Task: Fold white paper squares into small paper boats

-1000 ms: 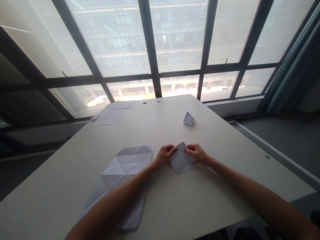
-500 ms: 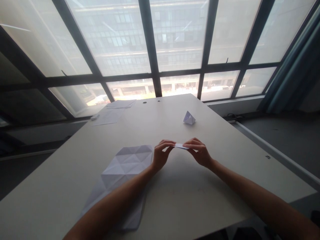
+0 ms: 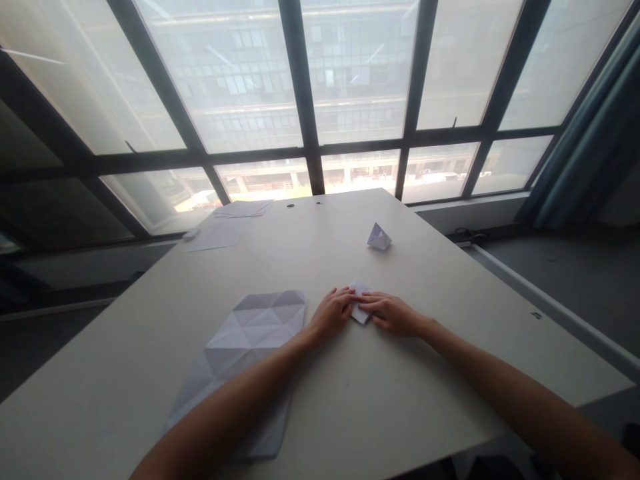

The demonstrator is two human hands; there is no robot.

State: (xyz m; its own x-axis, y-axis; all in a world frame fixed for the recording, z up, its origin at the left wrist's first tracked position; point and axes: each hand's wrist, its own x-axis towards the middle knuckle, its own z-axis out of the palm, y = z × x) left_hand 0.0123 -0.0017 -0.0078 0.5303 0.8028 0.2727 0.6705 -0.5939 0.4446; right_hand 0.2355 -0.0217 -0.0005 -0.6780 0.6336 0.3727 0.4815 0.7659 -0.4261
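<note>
A small folded piece of white paper [image 3: 361,315] lies on the table in front of me, partly covered by my fingers. My left hand [image 3: 334,312] holds its left side, fingertips pressed on the paper. From the right, my right hand [image 3: 395,315] grips the other side, its fingers stretched over the top. The two hands' fingertips nearly meet across it. Beside my left forearm rests a large creased sheet of paper [image 3: 250,330], partly hidden under the arm. Beyond my hands stands a small folded paper shape [image 3: 379,237] with a pointed top.
Several flat sheets of paper [image 3: 215,237] lie at the table's far left, with a small white object [image 3: 191,235] beside them. The white table [image 3: 430,400] reaches toward large windows [image 3: 360,80]. A blue curtain [image 3: 565,160] hangs at the right.
Both hands have lowered the folded paper from edge-on to flat against the table. My fingers have shifted from holding its ends to lying over it.
</note>
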